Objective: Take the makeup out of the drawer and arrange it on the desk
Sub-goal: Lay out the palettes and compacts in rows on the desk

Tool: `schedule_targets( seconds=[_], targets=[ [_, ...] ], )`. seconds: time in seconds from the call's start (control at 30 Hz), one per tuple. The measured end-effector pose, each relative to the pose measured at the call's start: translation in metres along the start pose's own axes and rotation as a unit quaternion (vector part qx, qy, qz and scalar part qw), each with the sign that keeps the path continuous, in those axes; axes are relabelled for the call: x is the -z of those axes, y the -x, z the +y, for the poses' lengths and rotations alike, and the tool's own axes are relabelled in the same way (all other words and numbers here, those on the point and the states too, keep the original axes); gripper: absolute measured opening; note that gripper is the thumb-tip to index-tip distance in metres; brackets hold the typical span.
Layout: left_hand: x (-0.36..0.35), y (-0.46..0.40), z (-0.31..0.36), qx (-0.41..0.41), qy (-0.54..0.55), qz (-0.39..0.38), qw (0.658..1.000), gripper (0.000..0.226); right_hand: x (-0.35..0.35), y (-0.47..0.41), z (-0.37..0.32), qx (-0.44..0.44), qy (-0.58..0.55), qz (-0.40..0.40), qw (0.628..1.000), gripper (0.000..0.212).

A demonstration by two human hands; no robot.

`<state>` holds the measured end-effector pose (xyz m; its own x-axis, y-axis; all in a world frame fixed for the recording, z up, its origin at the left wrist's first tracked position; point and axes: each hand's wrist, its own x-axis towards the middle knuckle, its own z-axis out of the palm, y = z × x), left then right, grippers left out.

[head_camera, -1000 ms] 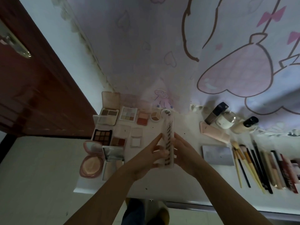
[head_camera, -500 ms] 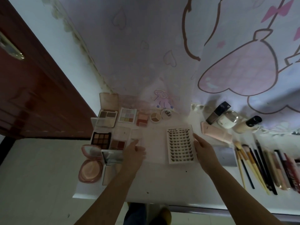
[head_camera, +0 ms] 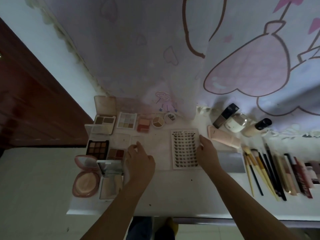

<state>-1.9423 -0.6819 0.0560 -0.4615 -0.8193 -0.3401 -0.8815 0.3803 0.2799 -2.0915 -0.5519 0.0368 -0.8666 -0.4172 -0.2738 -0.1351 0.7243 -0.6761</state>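
A white false-lash tray [head_camera: 184, 149] with rows of dark lashes lies flat in the middle of the white desk [head_camera: 173, 193]. My right hand [head_camera: 207, 151] holds its right edge between thumb and fingers. My left hand [head_camera: 139, 160] is left of the tray, its fingers curled on a clear plastic lid [head_camera: 126, 168] that barely shows against the desk. Open eyeshadow palettes [head_camera: 127, 120] and a dark palette [head_camera: 97, 147] lie at the left; a pink compact [head_camera: 85, 175] sits at the desk's left end.
Brushes and pencils [head_camera: 265, 170] lie in a row at the right, beside a grey case [head_camera: 231, 161]. Bottles [head_camera: 225, 115] and a pink tube [head_camera: 223, 138] stand at the back right under a printed curtain [head_camera: 190, 49]. A brown door [head_camera: 34, 110] is at the left.
Both hands held the lash tray on edge above the desk. The tray now lies flat, my right hand stays at its right edge, and my left hand has moved left with the clear lid.
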Motion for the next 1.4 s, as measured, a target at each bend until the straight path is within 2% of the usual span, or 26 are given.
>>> schedule_targets(
  seconds=[0.1, 0.17, 0.23, 0.33, 0.43, 0.5, 0.57, 0.63, 0.67, 0.73, 0.77, 0.8, 0.83, 0.87, 0.97, 1.03, 1.13, 1.17, 1.23, 1.27, 1.3, 1.33, 1.4],
  targets=[
    [-0.001, 0.007, 0.01, -0.083, 0.018, 0.04, 0.996, 0.058, 0.028, 0.001, 0.011, 0.006, 0.007, 0.007, 1.0, 0.041],
    [-0.007, 0.017, 0.027, -0.162, 0.065, 0.042, 0.984, 0.051, 0.054, 0.003, 0.026, 0.02, 0.058, -0.015, 0.998, 0.034],
    [-0.02, 0.033, 0.049, -0.244, 0.12, -0.002, 0.962, 0.045, 0.078, 0.006, 0.042, 0.08, 0.161, -0.082, 0.98, 0.026],
    [-0.051, 0.06, 0.08, -0.315, 0.148, -0.122, 0.929, 0.044, 0.095, 0.01, 0.064, 0.181, 0.33, -0.183, 0.908, 0.028],
    [-0.075, 0.072, 0.101, -0.231, 0.187, -0.229, 0.927, 0.041, 0.095, 0.007, 0.078, 0.226, 0.415, -0.178, 0.863, 0.045],
    [-0.085, 0.073, 0.106, -0.148, 0.214, -0.263, 0.929, 0.038, 0.093, 0.003, 0.081, 0.271, 0.423, -0.147, 0.852, 0.038],
    [-0.089, 0.07, 0.107, -0.074, 0.275, -0.298, 0.911, 0.031, 0.095, 0.001, 0.079, 0.31, 0.426, -0.131, 0.84, 0.036],
    [-0.082, 0.069, 0.107, 0.019, 0.396, -0.331, 0.856, 0.021, 0.107, 0.003, 0.073, 0.316, 0.416, -0.137, 0.842, 0.039],
    [-0.076, 0.069, 0.107, 0.064, 0.466, -0.347, 0.812, 0.018, 0.114, 0.005, 0.067, 0.309, 0.395, -0.14, 0.854, 0.042],
    [-0.063, 0.063, 0.102, 0.146, 0.584, -0.412, 0.684, 0.038, 0.129, 0.016, 0.052, 0.313, 0.32, -0.154, 0.881, 0.043],
    [-0.055, 0.06, 0.099, 0.159, 0.612, -0.463, 0.621, 0.054, 0.135, 0.024, 0.042, 0.337, 0.298, -0.167, 0.878, 0.042],
    [-0.048, 0.058, 0.095, 0.15, 0.623, -0.509, 0.575, 0.064, 0.139, 0.032, 0.033, 0.373, 0.297, -0.175, 0.861, 0.043],
    [-0.041, 0.056, 0.09, 0.127, 0.625, -0.543, 0.547, 0.067, 0.141, 0.042, 0.024, 0.414, 0.309, -0.174, 0.838, 0.045],
    [-0.034, 0.055, 0.086, 0.098, 0.623, -0.561, 0.536, 0.063, 0.142, 0.051, 0.015, 0.452, 0.328, -0.166, 0.813, 0.048],
    [-0.016, 0.058, 0.077, -0.002, 0.618, -0.575, 0.536, 0.043, 0.145, 0.072, -0.011, 0.533, 0.358, -0.148, 0.752, 0.046],
    [-0.01, 0.061, 0.07, -0.047, 0.622, -0.581, 0.524, 0.04, 0.146, 0.08, -0.024, 0.546, 0.34, -0.178, 0.745, 0.045],
    [-0.003, 0.066, 0.055, -0.061, 0.664, -0.564, 0.487, 0.044, 0.137, 0.084, -0.03, 0.546, 0.343, -0.19, 0.74, 0.042],
    [0.0, 0.067, 0.049, -0.06, 0.69, -0.546, 0.472, 0.046, 0.133, 0.083, -0.028, 0.53, 0.328, -0.2, 0.756, 0.042],
    [0.007, 0.069, 0.04, -0.036, 0.737, -0.499, 0.454, 0.055, 0.126, 0.085, -0.027, 0.433, 0.272, -0.217, 0.832, 0.04],
    [0.01, 0.069, 0.038, -0.017, 0.753, -0.463, 0.468, 0.058, 0.122, 0.086, -0.03, 0.36, 0.222, -0.225, 0.878, 0.036],
    [0.013, 0.069, 0.036, -0.004, 0.757, -0.426, 0.495, 0.057, 0.117, 0.087, -0.034, 0.283, 0.162, -0.239, 0.915, 0.032],
    [0.016, 0.069, 0.034, -0.003, 0.752, -0.395, 0.528, 0.054, 0.111, 0.088, -0.039, 0.212, 0.108, -0.261, 0.935, 0.03],
    [0.02, 0.07, 0.031, -0.043, 0.729, -0.348, 0.588, 0.047, 0.095, 0.091, -0.049, 0.137, 0.055, -0.297, 0.943, 0.028]
  ],
)
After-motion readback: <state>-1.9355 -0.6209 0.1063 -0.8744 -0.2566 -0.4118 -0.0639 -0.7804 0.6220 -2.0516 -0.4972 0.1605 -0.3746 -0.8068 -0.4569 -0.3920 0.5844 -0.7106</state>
